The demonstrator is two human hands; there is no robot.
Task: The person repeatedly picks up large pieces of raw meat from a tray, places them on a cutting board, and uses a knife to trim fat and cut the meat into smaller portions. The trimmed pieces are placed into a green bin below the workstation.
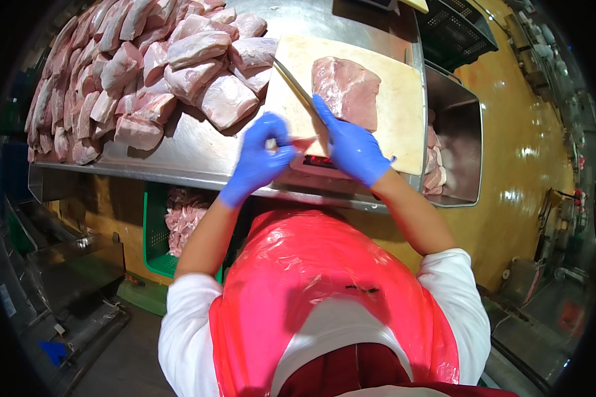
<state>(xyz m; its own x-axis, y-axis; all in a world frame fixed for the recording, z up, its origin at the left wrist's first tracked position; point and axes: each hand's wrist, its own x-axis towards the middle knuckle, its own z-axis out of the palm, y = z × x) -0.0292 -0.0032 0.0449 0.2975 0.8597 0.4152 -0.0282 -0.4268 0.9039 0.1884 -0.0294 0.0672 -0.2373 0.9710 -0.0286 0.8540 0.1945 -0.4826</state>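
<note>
Fingers (324,114) of the blue-gloved right hand (361,153) clasp a narrow metal knife (298,89) between the curled blue-gloved left hand (263,155), grip unclear, and a pink meat slab (346,91) at twelve o'clock; pale-pink cuts (122,66) heap at ten.

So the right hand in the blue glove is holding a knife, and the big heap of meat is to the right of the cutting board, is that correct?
Not quite: the heap of meat is to the left of the cutting board, as the head view shows. The right hand in the blue glove is holding a knife, as you said.
</note>
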